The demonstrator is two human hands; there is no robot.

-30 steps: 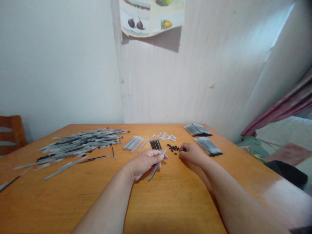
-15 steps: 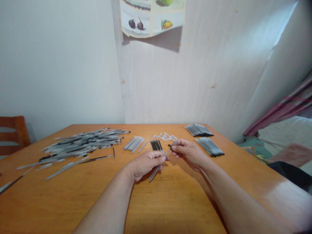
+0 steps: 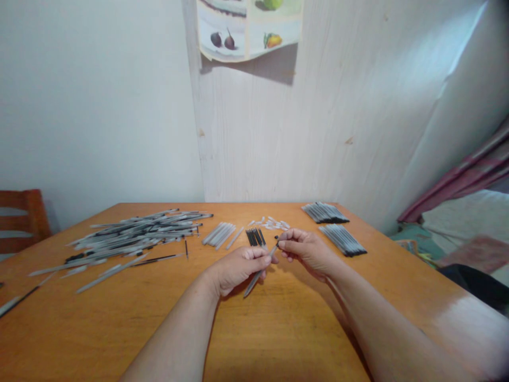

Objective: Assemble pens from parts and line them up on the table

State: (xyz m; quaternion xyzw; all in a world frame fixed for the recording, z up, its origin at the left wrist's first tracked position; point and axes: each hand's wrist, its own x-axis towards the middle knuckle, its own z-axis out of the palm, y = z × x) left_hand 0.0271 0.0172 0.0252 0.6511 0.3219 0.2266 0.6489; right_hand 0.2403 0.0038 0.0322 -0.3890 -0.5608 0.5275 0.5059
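My left hand (image 3: 242, 268) is closed around a grey pen barrel (image 3: 252, 284), which slants with its pointed end down toward me. Just right of it, my right hand (image 3: 300, 246) pinches a small black piece, which looks like an end plug (image 3: 278, 243), at the barrel's upper end. Whether the plug is inside the barrel I cannot tell. Right behind my left hand lies a row of black ink refills (image 3: 254, 236). Several clear pen barrels (image 3: 218, 234) lie side by side to their left, and small white caps (image 3: 270, 223) are scattered behind.
A large loose heap of pens and parts (image 3: 139, 233) covers the table's left side. Two neat rows of pens with black ends lie at the right, one farther back (image 3: 324, 212) and one nearer (image 3: 342, 240). A wooden chair (image 3: 34, 215) stands beyond the left edge.
My right hand has brought the black plug slightly down and left against the barrel's upper end. My left hand keeps its hold on the barrel, nearly still.
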